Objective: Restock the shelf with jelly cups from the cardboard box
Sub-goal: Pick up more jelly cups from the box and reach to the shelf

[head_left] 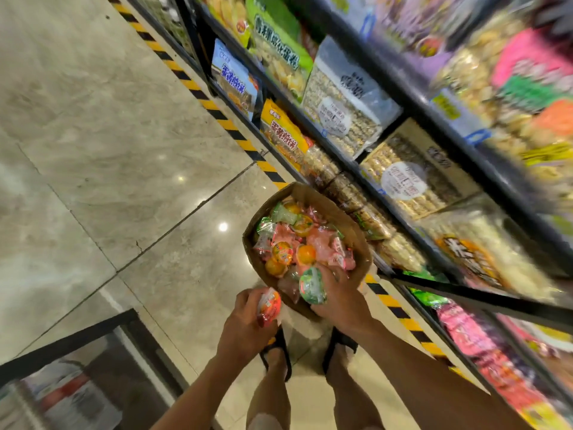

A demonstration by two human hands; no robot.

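An open cardboard box stands on the floor beside the shelves, filled with several jelly cups in orange, pink and green. My left hand holds a red jelly cup just outside the box's near edge. My right hand reaches into the near end of the box and grips a green jelly cup. The shelf runs along the right, packed with bagged snacks.
Yellow-black hazard tape lines the floor along the shelf base. A glass-topped case with a black frame sits at the lower left. My feet in black sandals stand just behind the box. Tiled floor spreads to the left.
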